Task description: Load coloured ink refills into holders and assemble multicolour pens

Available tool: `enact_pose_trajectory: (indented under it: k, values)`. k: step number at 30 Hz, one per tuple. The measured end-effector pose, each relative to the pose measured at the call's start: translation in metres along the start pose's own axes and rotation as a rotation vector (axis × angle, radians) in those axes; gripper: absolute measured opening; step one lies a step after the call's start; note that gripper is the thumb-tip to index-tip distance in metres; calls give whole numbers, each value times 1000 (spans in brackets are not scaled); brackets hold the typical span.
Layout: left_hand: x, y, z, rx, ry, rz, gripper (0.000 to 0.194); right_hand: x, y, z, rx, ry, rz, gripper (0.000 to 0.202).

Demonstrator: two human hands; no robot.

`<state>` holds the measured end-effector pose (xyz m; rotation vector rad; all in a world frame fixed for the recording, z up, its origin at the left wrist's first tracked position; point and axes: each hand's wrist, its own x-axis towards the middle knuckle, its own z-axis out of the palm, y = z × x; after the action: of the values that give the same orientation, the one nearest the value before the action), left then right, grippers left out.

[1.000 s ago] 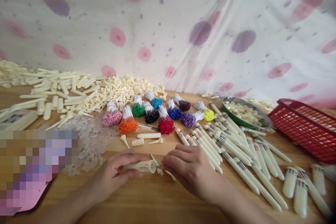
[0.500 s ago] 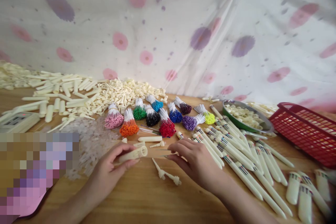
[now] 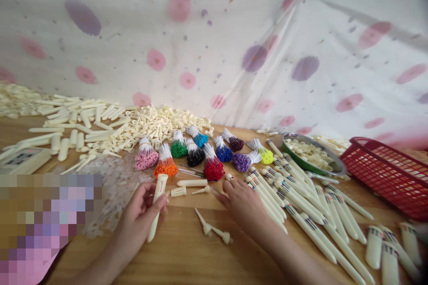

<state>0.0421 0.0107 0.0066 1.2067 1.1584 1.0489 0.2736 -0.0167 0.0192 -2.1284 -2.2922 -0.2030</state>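
Note:
My left hand [image 3: 138, 211] is closed around a cream pen barrel [image 3: 157, 213], held tilted with its hollow end up. Low over the table, my right hand [image 3: 242, 202] has its thumb apart from its fingers, and nothing shows between them. Its thumb is beside the wide end of a tapered cream piece [image 3: 200, 190]. A short pen top [image 3: 229, 177] is just beyond its fingers. Between the hands lie a slotted cream sleeve [image 3: 178, 192], another barrel [image 3: 192, 183] and two tapered pieces [image 3: 214, 228]. Behind them stand tied refill bundles in several colours, including red [image 3: 213, 164] and orange [image 3: 165, 167].
Finished-looking multicolour pens [image 3: 301, 187] cover the right side. Behind them are a green-sided bowl [image 3: 339, 164] of cream parts and a red basket [image 3: 384, 173]. Clear plastic pieces [image 3: 113, 187] and heaps of cream parts [image 3: 160, 120] lie left. A patterned sheet [image 3: 200, 53] hangs behind.
My left hand has turned the barrel from nearly level to steeply tilted. My right hand has opened and shifted slightly; the thin sticks at its fingertips no longer show. The view has tilted slightly.

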Motion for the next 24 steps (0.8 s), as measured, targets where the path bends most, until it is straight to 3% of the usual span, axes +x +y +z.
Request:
enact_pose_trajectory:
  k: [5, 10, 14, 18, 24]
  values:
    - [6, -10, -2, -143, 146, 2, 40, 35, -29, -21, 301, -11, -27, 30]
    - [12, -5, -4, -226, 209, -4, 32, 81, -72, -24, 376, -49, -100, 25]
    - [16, 0, -5, -271, 263, -23, 32, 102, -96, -22, 369, -108, -118, 40]
    - [26, -2, -3, -360, 219, -21, 39, 113, -99, -22, 353, -214, -148, 36]
    - [35, -5, 6, -425, 104, -36, 38, 124, -80, -24, 405, -315, -317, 26]
